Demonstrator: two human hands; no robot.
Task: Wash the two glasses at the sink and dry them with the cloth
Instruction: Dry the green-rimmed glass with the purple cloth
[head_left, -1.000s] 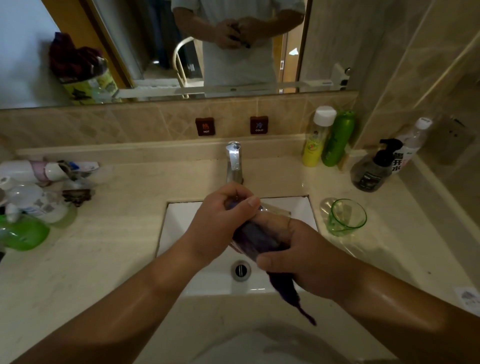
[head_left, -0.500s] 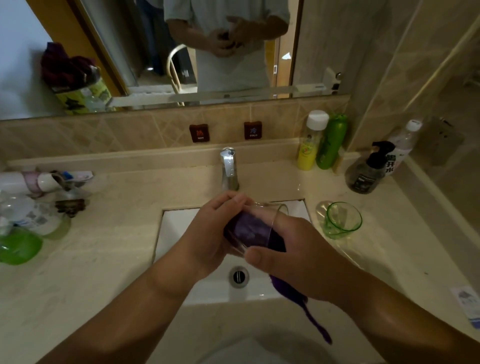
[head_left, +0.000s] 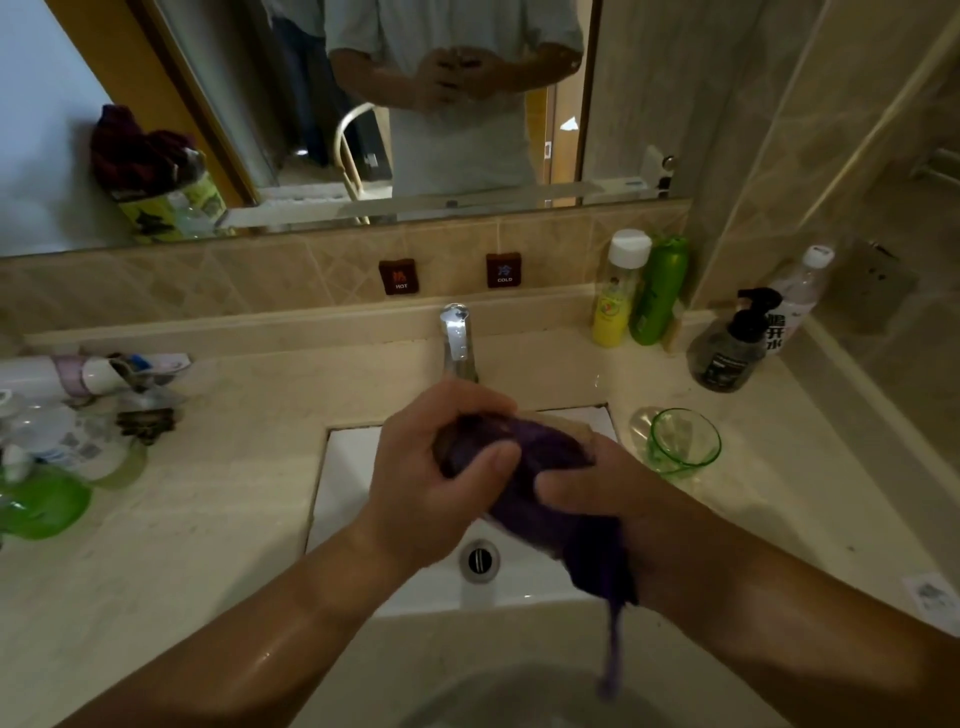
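Observation:
Over the white sink (head_left: 348, 467) I hold a clear glass (head_left: 569, 422) on its side, almost wholly wrapped in a purple cloth (head_left: 524, 457). My left hand (head_left: 426, 467) grips the glass's left end, thumb pressed on the cloth. My right hand (head_left: 602, 488) clasps the cloth from the right, and the cloth's tail hangs below my right wrist. Only a thin strip of the clear glass shows near the sink's far edge. A green glass (head_left: 681, 441) stands upright on the counter just right of the sink, apart from both hands.
A chrome faucet (head_left: 457, 338) stands behind my hands. Yellow (head_left: 618, 296) and green (head_left: 658, 291) bottles, a dark pump bottle (head_left: 732, 348) and a clear bottle (head_left: 797, 301) crowd the back right corner. Toiletries (head_left: 93, 384) clutter the left counter. A paper scrap (head_left: 930, 592) lies at the right.
The cloth, earlier stuffed inside the glass, is now drawn over its outside and hides most of it. My left thumb has shifted onto the cloth. The green glass has not moved.

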